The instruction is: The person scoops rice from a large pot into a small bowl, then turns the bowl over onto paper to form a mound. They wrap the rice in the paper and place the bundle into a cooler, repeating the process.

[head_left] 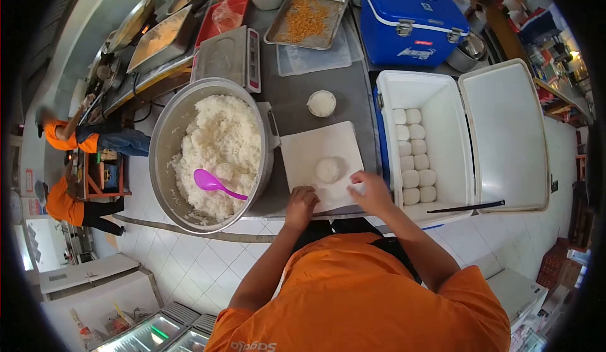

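Observation:
A stack of white wrapping paper point(303, 150) lies on the grey table with a round ball of rice point(327, 170) on its near half. At the near left corner, the curled fingers of my left hand point(303, 205) grip the paper's edge. My right hand point(372, 194) has its thumb and index finger on the near right edge of the top sheet, which lifts slightly there. Left of the paper, a large metal pot point(163, 143) holds cooked rice point(221, 131) and a purple rice paddle point(214, 183). Beyond the paper sits a small white cup of rice point(322, 104).
An open white cooler point(451, 162) on the right contains several wrapped white balls point(410, 178). Behind it stands a blue cooler point(410, 27). A scale point(230, 61), a tray of orange shreds point(309, 20) and a red tray point(211, 27) line the back. Two people in orange work at far left.

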{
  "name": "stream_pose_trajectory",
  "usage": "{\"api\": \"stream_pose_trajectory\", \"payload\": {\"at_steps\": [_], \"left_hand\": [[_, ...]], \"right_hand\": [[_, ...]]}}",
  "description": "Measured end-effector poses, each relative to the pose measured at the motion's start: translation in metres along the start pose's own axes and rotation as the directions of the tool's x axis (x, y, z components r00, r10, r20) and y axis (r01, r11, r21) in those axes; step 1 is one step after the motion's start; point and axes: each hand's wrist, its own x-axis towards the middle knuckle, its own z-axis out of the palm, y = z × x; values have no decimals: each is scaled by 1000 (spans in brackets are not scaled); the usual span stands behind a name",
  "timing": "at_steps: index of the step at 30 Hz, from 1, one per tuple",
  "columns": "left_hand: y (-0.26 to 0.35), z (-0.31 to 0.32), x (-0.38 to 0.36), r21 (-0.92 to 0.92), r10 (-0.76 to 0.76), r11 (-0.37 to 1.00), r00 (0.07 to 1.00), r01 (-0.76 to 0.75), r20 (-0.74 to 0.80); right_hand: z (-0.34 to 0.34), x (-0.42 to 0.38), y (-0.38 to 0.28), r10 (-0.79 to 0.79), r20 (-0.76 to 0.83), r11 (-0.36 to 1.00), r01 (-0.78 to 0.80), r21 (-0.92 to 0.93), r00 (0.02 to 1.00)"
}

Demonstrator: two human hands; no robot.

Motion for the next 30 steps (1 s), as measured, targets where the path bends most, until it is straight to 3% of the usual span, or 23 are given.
{"api": "stream_pose_trajectory", "payload": {"at_steps": [2, 5, 6, 8, 12, 14, 15, 16, 17, 18, 19, 20, 21, 23, 24, 26, 30], "left_hand": [[-3, -1, 8, 38, 3, 999, 1000, -3, 15], [-5, -8, 18, -8, -85, 996, 989, 87, 120], [-9, -13, 19, -5, -79, 997, 989, 80, 122], [-16, -22, 21, -27, -104, 993, 967, 114, 233], [-19, -27, 18, 31, -152, 988, 956, 149, 250], [-23, -16, 11, 45, -250, 968, 965, 247, 80], [-12, -14, 4, 43, -249, 968, 966, 246, 75], [9, -14, -6, 135, -46, 989, 993, 60, -106], [26, -9, -14, 255, 175, 961, 950, -107, -260], [36, 3, -20, 163, 214, 967, 973, -198, -87], [47, 12, -24, 55, 259, 963, 962, -264, 85], [55, 20, -21, 55, 258, 963, 963, -262, 76], [63, 26, -14, 176, 167, 969, 984, -176, 63], [61, 31, -8, 295, 37, 953, 995, -62, 92], [64, 28, -4, 288, 35, 956, 996, -59, 87], [73, 18, 4, 303, -136, 949, 979, 85, 150], [57, 26, 4, 417, -63, 909, 990, 5, 125]], "right_hand": [[13, -16, -4, -311, 43, 845, 297, -445, 949], [27, -15, 13, -336, 112, 735, 335, -589, 935], [26, -13, 16, -338, 104, 736, 332, -589, 935], [24, -7, 22, -119, 326, 779, 292, -555, 938], [14, -3, -6, -187, 304, 767, 332, -549, 934], [18, 14, 2, -62, 361, 696, 299, -653, 931], [21, 22, 9, -65, 361, 692, 302, -656, 930], [24, 31, 19, -57, 236, 859, 168, -484, 970], [28, 38, 28, -15, 114, 964, 44, -263, 993], [33, 43, 37, -16, 113, 962, 46, -269, 993], [40, 44, 45, 79, 7, 963, -75, -258, 997], [45, 48, 51, 169, -100, 953, -189, -236, 980], [51, 46, 56, 160, -103, 953, -181, -241, 982], [67, 19, 67, 61, -411, 987, -115, -109, 910], [65, 10, 70, 57, -409, 986, -115, -118, 911], [53, -7, 68, 382, -53, 917, -372, 142, 923], [36, 31, 54, 423, 186, 832, -462, 308, 887]]}}
